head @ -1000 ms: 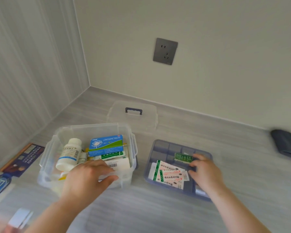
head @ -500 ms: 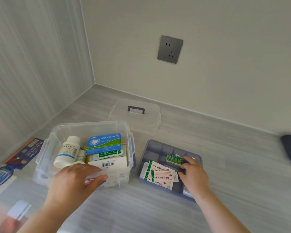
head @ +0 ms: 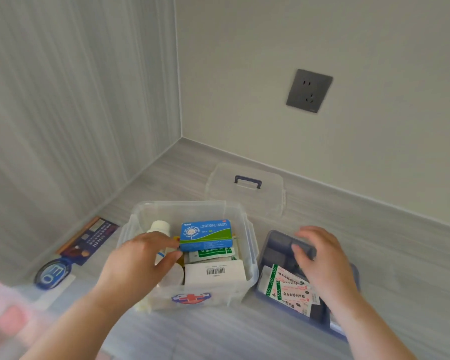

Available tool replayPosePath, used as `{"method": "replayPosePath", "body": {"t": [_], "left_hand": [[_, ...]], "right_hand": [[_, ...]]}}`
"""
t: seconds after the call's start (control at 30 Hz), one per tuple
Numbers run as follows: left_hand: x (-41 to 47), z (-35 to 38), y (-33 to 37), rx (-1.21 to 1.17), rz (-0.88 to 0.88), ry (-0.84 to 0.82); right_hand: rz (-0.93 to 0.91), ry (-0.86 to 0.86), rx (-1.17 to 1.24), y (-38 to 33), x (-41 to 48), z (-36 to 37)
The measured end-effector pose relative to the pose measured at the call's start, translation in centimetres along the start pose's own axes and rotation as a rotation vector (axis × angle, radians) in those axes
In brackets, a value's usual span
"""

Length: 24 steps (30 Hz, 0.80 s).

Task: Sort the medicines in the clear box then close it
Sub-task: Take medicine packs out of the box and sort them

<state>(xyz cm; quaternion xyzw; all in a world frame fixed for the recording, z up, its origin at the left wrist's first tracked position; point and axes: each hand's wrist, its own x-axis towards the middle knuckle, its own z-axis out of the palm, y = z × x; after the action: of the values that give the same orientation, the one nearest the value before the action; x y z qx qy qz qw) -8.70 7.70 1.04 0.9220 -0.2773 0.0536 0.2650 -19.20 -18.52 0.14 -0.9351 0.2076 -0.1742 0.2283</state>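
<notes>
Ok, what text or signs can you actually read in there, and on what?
"LORATADINE TABLETS": blue and green box in the clear box.
"EO": round blue badge on the floor.
Red cross emblem: clear box's front wall.
Barcode digits on the white box: too small.
Chinese print on the sachets and leaflet: unreadable.

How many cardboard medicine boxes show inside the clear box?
2. The blue and green Loratadine box lies toward the back of the clear box; the white barcoded box lies at its front. More may be hidden underneath.
</notes>
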Motion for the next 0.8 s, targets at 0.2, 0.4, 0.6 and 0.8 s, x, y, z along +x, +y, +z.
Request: {"method": "replayPosePath", "body": {"t": [0.2, 0.4, 0.6, 0.8], "left_hand": [[0.2, 0.3, -1.7, 0.087, 0.084, 0.014], [-0.3, 0.4, -2.1, 0.066, 0.081, -0.011], [-0.1, 0.6, -2.6, 0.041, 0.033, -0.004], [-0.1, 0.8, -2.4, 0.22, 0.007, -0.077]], "right_hand": [[-0.404, -0.353, 0.025, -9.1, 2.5, 3.7], [-0.395, -0.721, -0.406, -10.9, 5.0, 7.9], [-0.316, -0.784, -0.361, -11.0, 6.2, 9.6], [-0.436, -0.686, -0.398, -11.0, 6.5, 9.3]]}}
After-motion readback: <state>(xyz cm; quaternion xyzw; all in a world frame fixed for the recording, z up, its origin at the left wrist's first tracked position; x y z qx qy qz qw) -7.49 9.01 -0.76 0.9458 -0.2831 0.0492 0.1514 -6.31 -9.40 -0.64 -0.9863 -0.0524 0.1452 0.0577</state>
